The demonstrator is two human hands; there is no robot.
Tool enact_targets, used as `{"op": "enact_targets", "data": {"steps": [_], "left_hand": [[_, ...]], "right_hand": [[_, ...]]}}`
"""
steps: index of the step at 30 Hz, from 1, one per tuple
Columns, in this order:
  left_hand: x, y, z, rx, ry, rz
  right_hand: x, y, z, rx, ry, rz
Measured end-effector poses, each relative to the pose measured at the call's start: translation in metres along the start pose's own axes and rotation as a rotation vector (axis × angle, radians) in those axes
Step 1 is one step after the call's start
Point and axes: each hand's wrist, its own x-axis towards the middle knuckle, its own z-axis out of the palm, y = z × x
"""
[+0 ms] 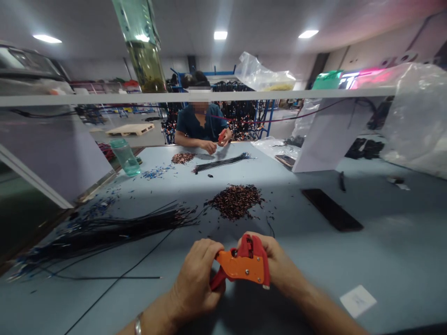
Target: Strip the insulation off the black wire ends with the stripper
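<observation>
Both my hands meet low in the middle of the view on an orange and red crimping tool (244,265). My right hand (279,260) is wrapped round the tool's far side, behind its red head. My left hand (197,277) is closed in a pinch at the tool's left end, by the red handle; what its fingertips hold is hidden. Just beyond the tool lies a heap of small copper terminals (235,201). A bundle of thin black wires (115,225) stretches to the left on the blue table (366,260).
A person in a dark shirt (200,123) sits opposite with a red tool, a second terminal heap (182,158) and a wire bundle (221,163). A black phone (331,209), a green bottle (125,157), a white slip (358,300) and plastic bags (415,116) are around.
</observation>
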Motion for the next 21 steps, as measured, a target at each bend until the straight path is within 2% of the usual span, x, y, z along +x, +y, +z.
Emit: {"op": "enact_targets", "data": {"steps": [11, 21], "left_hand": [[0.0000, -0.0011, -0.0006, 0.035, -0.025, 0.024], [-0.0008, -0.0007, -0.0012, 0.126, 0.009, 0.062]], "right_hand": [[-0.0002, 0.0031, -0.0004, -0.027, -0.003, -0.001], [0.0004, 0.0000, 0.0014, -0.012, 0.004, -0.030]]}}
